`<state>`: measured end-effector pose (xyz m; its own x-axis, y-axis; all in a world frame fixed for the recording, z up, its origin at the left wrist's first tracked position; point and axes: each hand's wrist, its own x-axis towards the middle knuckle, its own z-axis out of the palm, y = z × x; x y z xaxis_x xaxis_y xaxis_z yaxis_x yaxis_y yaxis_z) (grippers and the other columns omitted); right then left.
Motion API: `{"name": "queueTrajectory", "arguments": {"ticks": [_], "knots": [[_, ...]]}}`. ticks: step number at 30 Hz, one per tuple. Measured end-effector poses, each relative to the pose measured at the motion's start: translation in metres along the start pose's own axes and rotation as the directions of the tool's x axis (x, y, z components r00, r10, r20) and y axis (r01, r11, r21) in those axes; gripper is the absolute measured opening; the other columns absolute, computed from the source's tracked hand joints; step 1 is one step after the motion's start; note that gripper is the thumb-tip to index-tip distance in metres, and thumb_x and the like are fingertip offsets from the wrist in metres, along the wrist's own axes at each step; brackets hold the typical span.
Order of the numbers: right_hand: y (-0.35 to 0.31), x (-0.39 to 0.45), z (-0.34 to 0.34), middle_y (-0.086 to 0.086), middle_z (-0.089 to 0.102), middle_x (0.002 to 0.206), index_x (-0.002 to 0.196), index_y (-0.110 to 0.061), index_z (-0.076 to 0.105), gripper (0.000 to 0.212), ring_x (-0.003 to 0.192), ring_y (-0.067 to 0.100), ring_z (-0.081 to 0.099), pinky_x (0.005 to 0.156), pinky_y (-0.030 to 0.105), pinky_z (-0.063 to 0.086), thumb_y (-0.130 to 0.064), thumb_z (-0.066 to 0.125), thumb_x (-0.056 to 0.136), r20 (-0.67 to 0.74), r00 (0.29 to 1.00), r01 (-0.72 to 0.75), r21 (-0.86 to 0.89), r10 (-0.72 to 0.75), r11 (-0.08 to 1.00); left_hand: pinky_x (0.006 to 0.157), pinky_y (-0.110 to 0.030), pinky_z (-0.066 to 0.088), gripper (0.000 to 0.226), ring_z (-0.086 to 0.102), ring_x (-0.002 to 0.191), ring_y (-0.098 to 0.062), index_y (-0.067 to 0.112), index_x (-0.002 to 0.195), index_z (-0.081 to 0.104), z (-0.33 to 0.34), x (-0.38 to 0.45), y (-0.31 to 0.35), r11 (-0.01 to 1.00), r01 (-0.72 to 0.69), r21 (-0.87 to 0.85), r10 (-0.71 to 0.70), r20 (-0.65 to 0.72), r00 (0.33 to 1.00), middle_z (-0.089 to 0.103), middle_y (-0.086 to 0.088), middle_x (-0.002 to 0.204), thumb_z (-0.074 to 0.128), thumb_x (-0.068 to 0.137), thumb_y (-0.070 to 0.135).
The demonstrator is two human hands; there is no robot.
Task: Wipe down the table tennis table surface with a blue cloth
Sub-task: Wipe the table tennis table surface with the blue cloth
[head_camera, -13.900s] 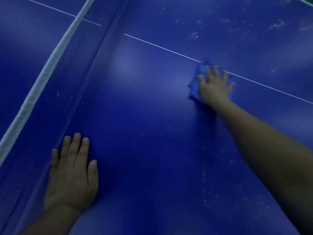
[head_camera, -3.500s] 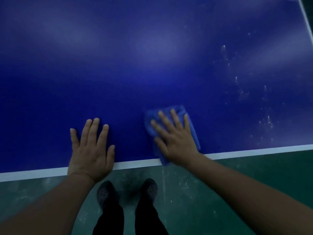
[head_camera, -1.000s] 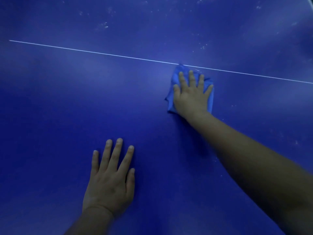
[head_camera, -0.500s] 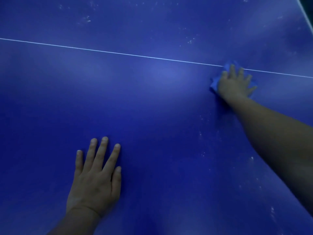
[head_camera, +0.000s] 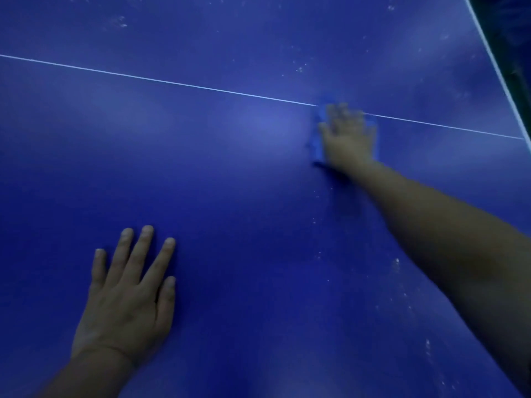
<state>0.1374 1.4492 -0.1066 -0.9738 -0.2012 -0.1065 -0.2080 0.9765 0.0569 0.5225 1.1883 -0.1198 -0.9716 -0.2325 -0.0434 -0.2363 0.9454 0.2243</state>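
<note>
The dark blue table tennis table point(head_camera: 230, 173) fills the view, with a thin white centre line point(head_camera: 172, 81) running across it. My right hand point(head_camera: 347, 136) presses flat on a blue cloth point(head_camera: 316, 142) right on that line, arm stretched out; the hand is blurred and covers most of the cloth. My left hand point(head_camera: 129, 294) rests flat on the table at the lower left, fingers spread, holding nothing.
The table's white-edged right side point(head_camera: 494, 58) runs down the upper right, with dark floor beyond it. Pale specks and smears point(head_camera: 298, 67) dot the surface past the line and along the right side under my forearm.
Half a second ago my right hand and the cloth were further right on the line; they have slid left along it. My left hand has stayed planted.
</note>
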Motion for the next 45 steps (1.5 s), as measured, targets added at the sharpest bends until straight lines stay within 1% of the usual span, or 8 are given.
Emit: {"name": "queueTrajectory", "arguments": {"ticks": [4, 11, 21, 27, 32, 35, 42, 45], "knots": [[0.053, 0.007, -0.013, -0.004, 0.002, 0.169, 0.160, -0.037, 0.007, 0.063, 0.154, 0.032, -0.003, 0.118, 0.066, -0.001, -0.058, 0.016, 0.101, 0.107, 0.863, -0.506, 0.189, 0.494, 0.842, 0.122, -0.054, 0.003, 0.061, 0.016, 0.153, -0.033, 0.018, 0.153, 0.036, 0.000, -0.002, 0.000, 1.000, -0.003, 0.017, 0.002, 0.021, 1.000, 0.026, -0.011, 0.163, 0.030, 0.097, 0.041], [-0.097, -0.095, 0.010, -0.008, 0.010, 0.168, 0.158, -0.041, 0.017, 0.062, 0.155, 0.029, 0.003, 0.119, 0.061, -0.002, -0.060, 0.020, 0.099, 0.013, 0.934, 0.354, 0.077, -0.356, 0.932, 0.122, -0.058, 0.007, 0.061, 0.011, 0.154, -0.030, 0.020, 0.155, 0.035, 0.001, -0.002, -0.003, 1.000, 0.011, 0.005, -0.011, 0.043, 0.999, 0.023, -0.009, 0.165, 0.028, 0.098, 0.042], [0.017, -0.051, 0.008, 0.002, 0.022, 0.166, 0.157, -0.034, 0.025, 0.063, 0.152, 0.037, 0.016, 0.116, 0.069, 0.013, -0.058, 0.026, 0.099, -0.044, 0.978, 0.209, 0.077, -0.206, 0.975, 0.122, -0.057, 0.004, 0.060, 0.006, 0.155, -0.029, 0.021, 0.157, 0.027, 0.001, -0.002, -0.005, 1.000, 0.013, 0.001, -0.013, 0.036, 0.999, 0.018, -0.008, 0.166, 0.024, 0.100, 0.042], [0.028, -0.174, 0.015, 0.005, 0.037, 0.159, 0.149, -0.030, 0.046, 0.054, 0.149, 0.040, 0.025, 0.118, 0.064, 0.013, -0.055, 0.035, 0.103, 0.078, 0.256, 0.967, -0.039, -0.964, 0.254, 0.122, -0.059, 0.006, 0.061, 0.013, 0.153, -0.034, 0.017, 0.154, 0.036, 0.001, 0.001, -0.002, 1.000, 0.004, -0.030, -0.004, 0.009, 1.000, 0.025, -0.012, 0.164, 0.028, 0.099, 0.041], [0.005, -0.028, -0.001, 0.002, 0.025, 0.165, 0.157, -0.036, 0.023, 0.065, 0.151, 0.037, 0.019, 0.115, 0.069, 0.014, -0.062, 0.022, 0.097, -0.035, 0.909, 0.417, 0.021, -0.416, 0.909, 0.123, -0.054, 0.001, 0.060, 0.012, 0.154, -0.032, 0.018, 0.155, 0.035, 0.001, 0.001, -0.002, 1.000, 0.007, -0.027, -0.007, -0.003, 1.000, 0.024, -0.011, 0.164, 0.026, 0.100, 0.041], [-0.040, -0.018, -0.011, -0.006, 0.010, 0.168, 0.158, -0.040, 0.018, 0.061, 0.154, 0.031, 0.004, 0.119, 0.063, 0.001, -0.061, 0.026, 0.100, 0.016, 0.972, 0.230, 0.121, -0.234, 0.966, 0.123, -0.053, 0.000, 0.061, 0.010, 0.154, -0.030, 0.019, 0.156, 0.033, 0.001, 0.001, -0.004, 1.000, 0.008, -0.029, -0.008, 0.006, 1.000, 0.022, -0.010, 0.165, 0.024, 0.100, 0.042], [-0.017, -0.213, 0.019, 0.002, 0.037, 0.159, 0.147, -0.033, 0.048, 0.050, 0.150, 0.039, 0.022, 0.117, 0.067, 0.010, -0.052, 0.041, 0.102, 0.037, 0.168, 0.986, -0.021, -0.985, 0.167, 0.123, -0.052, -0.001, 0.060, 0.013, 0.154, -0.032, 0.018, 0.154, 0.036, 0.000, 0.002, -0.004, 0.999, 0.015, -0.048, -0.015, -0.001, 1.000, 0.024, -0.010, 0.164, 0.027, 0.099, 0.041], [0.019, -0.143, 0.017, 0.007, 0.042, 0.156, 0.149, -0.032, 0.042, 0.052, 0.146, 0.039, 0.031, 0.115, 0.064, 0.018, -0.055, 0.033, 0.103, -0.013, 0.365, 0.926, -0.099, -0.931, 0.365, 0.123, -0.050, -0.003, 0.060, 0.012, 0.154, -0.031, 0.018, 0.155, 0.035, 0.000, 0.000, -0.004, 0.999, 0.011, -0.038, -0.012, -0.008, 1.000, 0.024, -0.010, 0.165, 0.026, 0.100, 0.041]]}}
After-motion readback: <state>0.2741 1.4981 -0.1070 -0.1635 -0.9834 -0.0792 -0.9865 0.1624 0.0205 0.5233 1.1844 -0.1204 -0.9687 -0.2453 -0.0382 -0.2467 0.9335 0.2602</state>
